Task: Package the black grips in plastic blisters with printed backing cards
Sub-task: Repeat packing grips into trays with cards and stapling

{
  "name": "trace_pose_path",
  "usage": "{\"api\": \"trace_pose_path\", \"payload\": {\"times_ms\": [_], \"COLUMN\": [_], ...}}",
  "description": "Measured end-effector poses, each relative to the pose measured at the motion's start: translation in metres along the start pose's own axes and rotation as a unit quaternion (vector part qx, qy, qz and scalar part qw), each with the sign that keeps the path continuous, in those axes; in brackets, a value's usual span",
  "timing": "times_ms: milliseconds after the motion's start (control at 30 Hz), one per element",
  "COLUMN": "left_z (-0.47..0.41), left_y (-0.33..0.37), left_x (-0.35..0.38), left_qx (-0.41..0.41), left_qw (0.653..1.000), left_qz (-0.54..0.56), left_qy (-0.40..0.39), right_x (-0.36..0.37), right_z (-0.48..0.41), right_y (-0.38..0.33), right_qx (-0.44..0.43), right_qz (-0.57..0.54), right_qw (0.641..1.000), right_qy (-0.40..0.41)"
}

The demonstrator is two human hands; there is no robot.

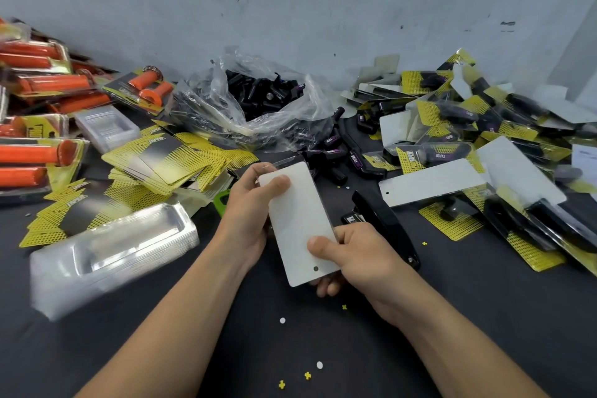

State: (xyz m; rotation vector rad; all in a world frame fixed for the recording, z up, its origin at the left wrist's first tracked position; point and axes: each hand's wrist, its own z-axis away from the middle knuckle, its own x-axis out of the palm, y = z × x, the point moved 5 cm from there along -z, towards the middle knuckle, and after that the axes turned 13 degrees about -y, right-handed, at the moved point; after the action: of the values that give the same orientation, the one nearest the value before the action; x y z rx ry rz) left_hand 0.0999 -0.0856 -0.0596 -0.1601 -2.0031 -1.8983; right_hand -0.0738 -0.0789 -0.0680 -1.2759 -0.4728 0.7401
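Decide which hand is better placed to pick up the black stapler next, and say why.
Right, probably. The right hand grips the near end of the white card, directly beside the stapler; the left hand, gripping the far end, would have to cross over the card.

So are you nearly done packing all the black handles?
Not yet. A big pile of finished packs lies on the right, so lots look done. One pack, white back up, is being held. Still left: a bag full of loose black handles, a stack of yellow cards and a stack of clear trays.
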Motion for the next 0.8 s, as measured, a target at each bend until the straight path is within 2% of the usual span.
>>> {"api": "trace_pose_path", "payload": {"times_ms": [233,367,400,467,533,600,667,733,800], "left_z": [0.002,0.003,0.003,0.002,0.000,0.001,0.003,0.007,0.009], "left_y": [0.004,0.003,0.003,0.002,0.002,-0.003,-0.011,-0.019,-0.023], "left_x": [-0.003,-0.006,-0.007,-0.008,-0.007,-0.002,0.014,0.031,0.037], "left_qx": [0.035,0.036,0.034,0.027,0.015,-0.009,-0.061,-0.112,-0.132], "left_qw": [0.997,0.995,0.994,0.993,0.991,0.994,0.994,0.986,0.981], "left_qz": [-0.015,-0.018,-0.014,-0.018,-0.038,0.004,0.086,0.106,0.112], "left_qy": [0.065,0.094,0.100,0.113,0.127,0.109,0.029,-0.061,-0.085], "right_x": [0.000,0.006,0.006,0.000,-0.008,-0.009,-0.007,0.000,0.012], "right_z": [0.002,0.010,0.012,0.014,0.019,0.024,0.025,0.021,0.018], "right_y": [-0.002,-0.011,-0.013,-0.016,-0.020,-0.027,-0.029,-0.030,-0.031], "right_qx": [-0.001,-0.045,-0.050,-0.062,-0.104,-0.150,-0.161,-0.137,-0.118], "right_qz": [0.035,0.041,0.057,0.094,0.180,0.262,0.330,0.429,0.531], "right_qw": [0.999,0.998,0.997,0.993,0.967,0.926,0.895,0.856,0.798], "right_qy": [0.033,-0.034,-0.029,0.039,0.149,0.227,0.255,0.255,0.260]}}
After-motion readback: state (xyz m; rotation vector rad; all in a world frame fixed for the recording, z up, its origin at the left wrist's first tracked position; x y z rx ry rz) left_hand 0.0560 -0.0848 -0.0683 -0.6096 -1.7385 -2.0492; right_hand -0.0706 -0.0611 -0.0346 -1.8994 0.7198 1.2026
